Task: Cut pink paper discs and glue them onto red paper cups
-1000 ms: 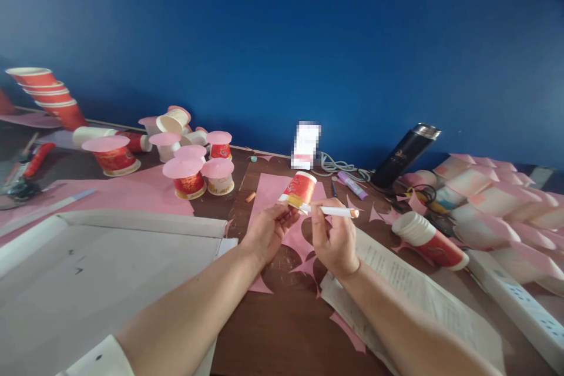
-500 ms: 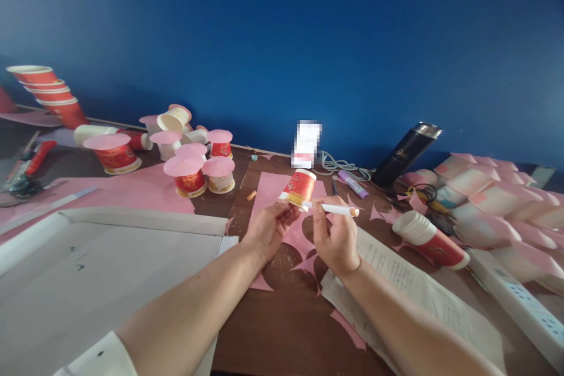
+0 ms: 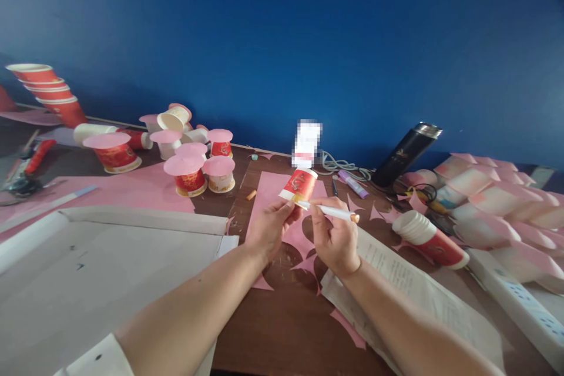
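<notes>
Because the small red-and-white paper cup (image 3: 299,185) is pinched only at its lower edge by the fingertips of the left hand (image 3: 269,227), held tilted above the brown wooden table (image 3: 286,329), any firm push could crush its thin wall or twist it loose. The right hand (image 3: 335,236) is closed around a slim white pen with an orange end (image 3: 328,210), whose tip seems to touch the cup's base, though the contact is too small to see surely; pressing hard there might puncture or dent the paper. Under both hands lies a pink paper sheet with round cut-outs (image 3: 282,200), and loose pink scraps nearby could slide or stick to a wrist. To the right, a lying stack of white paper cups (image 3: 429,239) sits near the right forearm, where a wide elbow swing might roll it. Farther back, pink-topped upturned cups (image 3: 190,171) stand well clear, as does a dark metal flask (image 3: 404,154) near the blue wall.
</notes>
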Tool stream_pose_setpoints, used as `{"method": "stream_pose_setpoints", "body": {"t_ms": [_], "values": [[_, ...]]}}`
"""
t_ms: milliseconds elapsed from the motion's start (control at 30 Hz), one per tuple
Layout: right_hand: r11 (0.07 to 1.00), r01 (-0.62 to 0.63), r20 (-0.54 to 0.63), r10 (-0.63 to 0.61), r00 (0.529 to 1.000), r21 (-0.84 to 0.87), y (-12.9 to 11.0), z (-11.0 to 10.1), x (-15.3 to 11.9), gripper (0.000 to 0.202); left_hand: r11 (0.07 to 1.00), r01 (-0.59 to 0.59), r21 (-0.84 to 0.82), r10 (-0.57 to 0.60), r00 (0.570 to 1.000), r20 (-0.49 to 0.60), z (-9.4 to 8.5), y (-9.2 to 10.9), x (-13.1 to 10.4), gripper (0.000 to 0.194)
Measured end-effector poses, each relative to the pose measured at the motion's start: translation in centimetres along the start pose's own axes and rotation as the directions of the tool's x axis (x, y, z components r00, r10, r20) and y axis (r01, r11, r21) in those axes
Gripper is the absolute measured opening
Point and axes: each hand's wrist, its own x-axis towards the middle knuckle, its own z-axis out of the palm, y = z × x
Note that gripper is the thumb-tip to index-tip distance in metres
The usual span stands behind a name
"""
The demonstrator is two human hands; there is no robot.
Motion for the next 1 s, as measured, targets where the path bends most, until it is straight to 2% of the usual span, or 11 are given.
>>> {"method": "stream_pose_setpoints", "body": {"t_ms": [200, 433, 600, 800, 1000], "values": [[1.0, 0.015, 0.014, -0.015, 1.0, -0.027, 0.19, 0.13, 0.18, 0.011, 0.971, -0.058, 0.233, 0.058, 0.998, 0.005, -0.62, -0.51, 0.21, 0.011], [0.999, 0.011, 0.005, -0.011, 1.0, -0.042, 0.33, 0.12, 0.21, 0.011, 0.932, -0.076, 0.354, 0.093, 0.995, -0.031, -0.84, -0.74, 0.36, 0.013], [0.999, -0.023, -0.012, 0.022, 1.0, -0.04, 0.23, 0.09, 0.12, 0.012, 0.929, -0.085, 0.359, 0.104, 0.994, -0.036, -0.73, -0.48, 0.19, 0.012], [0.999, -0.032, -0.002, 0.032, 0.999, -0.038, 0.32, 0.05, 0.09, 0.012, 0.89, -0.122, 0.439, 0.139, 0.99, -0.008, -0.76, -0.36, 0.09, 0.013], [1.0, -0.022, 0.013, 0.023, 1.0, -0.021, 0.25, -0.06, 0.13, 0.012, 0.912, -0.095, 0.399, 0.113, 0.993, -0.023, -0.81, -0.45, 0.18, 0.012]]}}
